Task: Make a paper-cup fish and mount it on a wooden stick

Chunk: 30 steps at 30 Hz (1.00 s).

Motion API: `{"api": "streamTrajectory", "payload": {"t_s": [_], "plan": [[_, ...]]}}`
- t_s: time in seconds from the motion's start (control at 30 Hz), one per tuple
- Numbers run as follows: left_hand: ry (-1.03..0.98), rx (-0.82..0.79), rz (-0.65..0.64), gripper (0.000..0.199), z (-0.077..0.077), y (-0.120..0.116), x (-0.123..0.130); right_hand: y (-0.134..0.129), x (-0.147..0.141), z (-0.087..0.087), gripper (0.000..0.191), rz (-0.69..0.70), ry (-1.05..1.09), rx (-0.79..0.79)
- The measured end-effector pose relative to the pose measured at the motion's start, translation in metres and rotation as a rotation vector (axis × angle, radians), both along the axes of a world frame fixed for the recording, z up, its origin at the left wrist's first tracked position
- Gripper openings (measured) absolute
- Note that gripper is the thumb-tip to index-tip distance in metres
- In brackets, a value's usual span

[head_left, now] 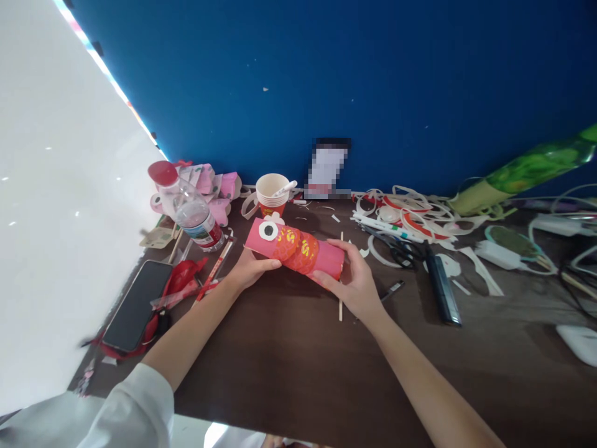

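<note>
A red paper tube craft (pixel 298 252) with a white-and-black eye and patterned orange-red scale pieces is held above the dark table. My left hand (pixel 254 269) grips its eye end, thumb along the near side. Around the plain pink-red end, my right hand (pixel 351 283) has its fingers behind and its thumb in front. Under the right hand a thin wooden stick (pixel 341 308) lies on the table, partly hidden. Just behind the tube stands a stack of paper cups (pixel 271 194) with a white pen-like item in it.
On the left are a water bottle (pixel 193 211), a phone (pixel 137 305) and pink paper crafts (pixel 228 186). White paper scraps (pixel 410 211), scissors (pixel 396 249), a dark box cutter (pixel 442 289) and white adapters (pixel 499 255) lie right. A blue wall (pixel 326 81) rises behind.
</note>
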<state>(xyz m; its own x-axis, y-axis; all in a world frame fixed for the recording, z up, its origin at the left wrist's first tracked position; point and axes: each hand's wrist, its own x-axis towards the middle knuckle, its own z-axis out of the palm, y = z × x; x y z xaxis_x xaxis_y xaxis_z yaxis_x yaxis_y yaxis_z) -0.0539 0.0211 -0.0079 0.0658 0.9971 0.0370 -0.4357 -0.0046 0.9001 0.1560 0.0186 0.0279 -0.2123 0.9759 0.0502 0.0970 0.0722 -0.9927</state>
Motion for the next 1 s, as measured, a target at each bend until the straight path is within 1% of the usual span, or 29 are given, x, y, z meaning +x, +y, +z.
{"api": "streamTrajectory", "payload": {"t_s": [0.2, 0.37, 0.47, 0.6, 0.77, 0.9, 1.0], "plan": [[-0.067, -0.059, -0.007, 0.093, 0.001, -0.001, -0.001, 0.003, 0.002, 0.0, 0.058, 0.021, 0.001, -0.023], [-0.1, -0.002, -0.04, 0.092, 0.004, -0.001, -0.001, 0.007, 0.003, -0.004, 0.051, 0.075, 0.013, 0.025], [-0.086, -0.007, -0.047, 0.091, 0.004, -0.001, -0.002, 0.007, 0.003, -0.006, 0.051, 0.064, -0.01, 0.055], [-0.062, -0.007, -0.028, 0.094, -0.001, -0.001, -0.002, 0.006, 0.0, -0.007, 0.051, 0.024, -0.055, 0.09], [-0.012, -0.007, -0.029, 0.089, -0.005, -0.001, -0.002, 0.008, -0.006, -0.008, 0.042, -0.025, -0.023, 0.006], [-0.022, -0.015, -0.035, 0.092, -0.001, -0.001, 0.0, 0.012, -0.01, -0.011, 0.041, -0.029, 0.042, -0.046], [-0.021, -0.021, -0.052, 0.088, 0.001, -0.001, 0.001, 0.013, -0.012, -0.013, 0.037, -0.012, 0.087, -0.07]]}}
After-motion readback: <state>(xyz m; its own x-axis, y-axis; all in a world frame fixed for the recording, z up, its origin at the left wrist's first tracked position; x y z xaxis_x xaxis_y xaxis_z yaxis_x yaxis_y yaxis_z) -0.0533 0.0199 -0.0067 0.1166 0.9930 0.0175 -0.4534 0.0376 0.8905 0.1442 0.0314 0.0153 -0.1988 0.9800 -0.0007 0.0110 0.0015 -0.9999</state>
